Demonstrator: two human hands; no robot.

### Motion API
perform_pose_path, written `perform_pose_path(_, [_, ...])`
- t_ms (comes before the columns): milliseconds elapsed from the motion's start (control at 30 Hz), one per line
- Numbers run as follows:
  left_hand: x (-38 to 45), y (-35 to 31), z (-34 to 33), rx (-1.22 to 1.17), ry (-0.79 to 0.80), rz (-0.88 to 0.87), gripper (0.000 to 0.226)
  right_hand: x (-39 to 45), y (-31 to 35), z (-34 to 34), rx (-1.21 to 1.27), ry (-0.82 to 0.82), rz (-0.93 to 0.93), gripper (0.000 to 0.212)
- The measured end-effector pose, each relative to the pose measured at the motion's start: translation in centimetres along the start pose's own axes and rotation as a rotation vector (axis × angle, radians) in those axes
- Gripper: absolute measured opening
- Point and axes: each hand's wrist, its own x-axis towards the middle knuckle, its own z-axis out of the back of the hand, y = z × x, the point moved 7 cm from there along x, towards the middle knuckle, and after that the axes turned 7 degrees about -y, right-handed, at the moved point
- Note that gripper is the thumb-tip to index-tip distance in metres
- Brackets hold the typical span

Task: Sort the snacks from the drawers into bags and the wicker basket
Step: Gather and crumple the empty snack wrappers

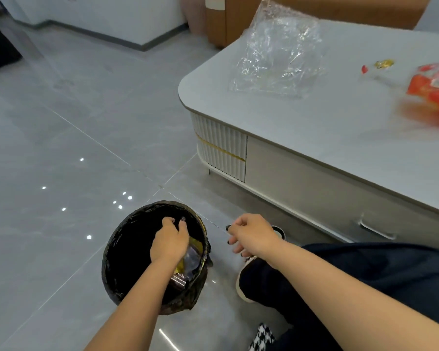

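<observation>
Our left hand inside bin, fingers curled, contents unclear; right hand beside bin, grip loosely curled, empty. Risk: binning good snack wrappers, misjudging them as trash.

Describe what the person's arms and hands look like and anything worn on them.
Both forearms are bare, with no sleeves, watch or bracelet showing. The left hand and right hand have dark-painted nails on the fingers. No rings can be made out.
</observation>
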Motion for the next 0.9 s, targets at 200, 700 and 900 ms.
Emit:
perform_pose_path(200, [-4.4,-11.4,3.7,-0.138,0.018,-0.333,0.035,-4.0,3.4,9.9,0.003,-0.161,0.158,0.009])
perform_pose_path(700, [-21.6,-39.0,3.5,-0.304,0.232,-0.848,0.042,-12.8,-0.8,33.1,0.276,-0.631,0.26,0.015])
perform_pose_path(900, [-23.9,-44.2,-2.3,-0.403,0.306,-0.804,0.065,-11.9,-3.5,39.6,0.19,-0.791,0.233,0.011])
